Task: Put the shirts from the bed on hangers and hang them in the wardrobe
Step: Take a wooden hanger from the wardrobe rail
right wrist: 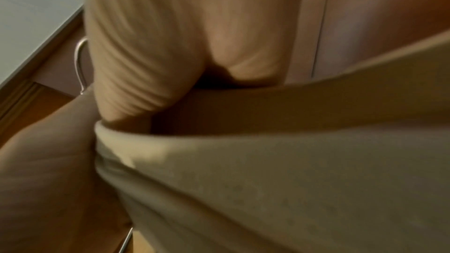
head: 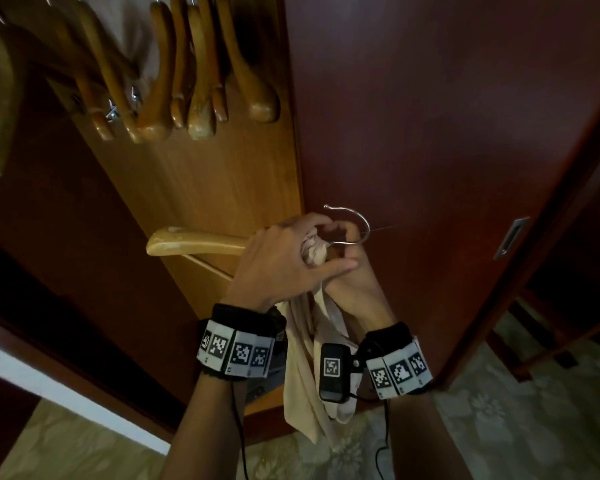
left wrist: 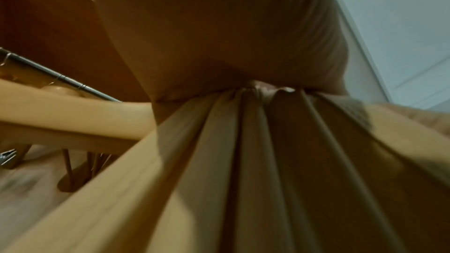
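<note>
A wooden hanger (head: 194, 242) with a metal hook (head: 359, 225) is held level in front of the wardrobe. A beige shirt (head: 309, 375) is bunched at the hanger's middle and hangs down between my wrists. My left hand (head: 291, 251) grips the hanger's middle together with the gathered cloth; in the left wrist view the shirt (left wrist: 255, 161) folds run into the palm beside the hanger arm (left wrist: 73, 116). My right hand (head: 350, 271) sits just under the hook and pinches the shirt (right wrist: 268, 170), with the hook (right wrist: 79, 64) to its left. The hanger's right arm is hidden.
Several bare wooden hangers (head: 187, 81) hang from the wardrobe rail (left wrist: 60, 80) at the upper left. A dark red sliding door (head: 430, 133) with a recessed metal handle (head: 510, 237) stands on the right. Patterned floor (head: 499, 427) lies below.
</note>
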The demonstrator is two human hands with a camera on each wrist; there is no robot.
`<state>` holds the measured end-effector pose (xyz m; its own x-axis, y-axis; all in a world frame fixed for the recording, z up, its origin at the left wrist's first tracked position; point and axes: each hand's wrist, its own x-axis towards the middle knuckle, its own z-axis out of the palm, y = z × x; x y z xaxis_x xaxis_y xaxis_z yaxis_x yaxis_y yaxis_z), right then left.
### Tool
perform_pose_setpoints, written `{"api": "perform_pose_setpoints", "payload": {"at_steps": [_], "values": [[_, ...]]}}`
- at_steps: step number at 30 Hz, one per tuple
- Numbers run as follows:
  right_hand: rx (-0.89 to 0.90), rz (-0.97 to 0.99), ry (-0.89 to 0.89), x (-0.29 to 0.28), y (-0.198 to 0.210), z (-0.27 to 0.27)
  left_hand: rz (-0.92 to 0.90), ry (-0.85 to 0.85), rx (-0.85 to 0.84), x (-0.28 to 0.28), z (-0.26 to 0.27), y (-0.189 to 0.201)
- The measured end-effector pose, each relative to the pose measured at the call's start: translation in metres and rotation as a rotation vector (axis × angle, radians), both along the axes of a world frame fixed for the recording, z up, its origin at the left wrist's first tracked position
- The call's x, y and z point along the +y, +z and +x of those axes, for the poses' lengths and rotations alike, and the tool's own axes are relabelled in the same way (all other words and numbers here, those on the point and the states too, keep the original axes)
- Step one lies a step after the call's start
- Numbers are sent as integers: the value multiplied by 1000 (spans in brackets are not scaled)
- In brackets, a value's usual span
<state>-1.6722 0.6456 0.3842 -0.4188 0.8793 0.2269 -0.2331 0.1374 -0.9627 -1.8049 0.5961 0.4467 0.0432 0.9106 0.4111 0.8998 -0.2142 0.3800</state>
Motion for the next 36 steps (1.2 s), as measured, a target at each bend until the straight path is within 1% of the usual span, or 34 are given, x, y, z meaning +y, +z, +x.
{"api": "perform_pose_setpoints", "payload": {"at_steps": [3, 6, 9, 12, 15, 16, 17, 19, 21, 22, 23, 26, 28, 30, 32, 33, 34, 36], "values": [[-41, 32, -7, 1, -1, -3, 64, -26, 0, -1, -1, -2], [-38, 86, -73, -1, -1, -6, 122, 8, -2, -2, 0, 0], [-8, 87, -92, -1, -3, -12, 133, 50, 32, -2, 0, 1], [40, 76, -85, -5, -2, -17, 196, 81, 77, -3, -3, 1], [-13, 98, -66, -14, 5, -20, 293, 132, 76, -4, -11, -3], [-45, 120, -59, -15, 7, -21, 325, 154, 49, -4, -15, -6], [-119, 169, -51, -16, 10, -20, 354, 172, 15, -4, -19, -9], [-345, 276, 37, -13, 13, -14, 398, 204, -72, -4, -28, -20], [-533, 291, 154, -7, 13, 2, 410, 244, -173, -6, -39, -28], [-582, 276, 167, -2, 14, 12, 413, 275, -204, -7, -45, -29], [-596, 249, 143, 1, 13, 23, 408, 309, -217, -9, -50, -30], [-480, 165, -29, 14, 4, 47, 402, 416, -178, -13, -60, -26], [-438, 57, -140, 24, -6, 51, 414, 457, -137, -15, -60, -22], [-514, -85, -226, 31, -16, 53, 426, 517, -137, -16, -57, -18], [-577, -199, -333, 34, -24, 53, 438, 579, -178, -17, -53, -15], [-538, -251, -390, 34, -27, 53, 444, 598, -196, -18, -52, -15], [-444, -309, -440, 33, -29, 51, 450, 612, -207, -18, -51, -15], [-176, -463, -485, 34, -34, 48, 475, 630, -235, -18, -49, -17]]}}
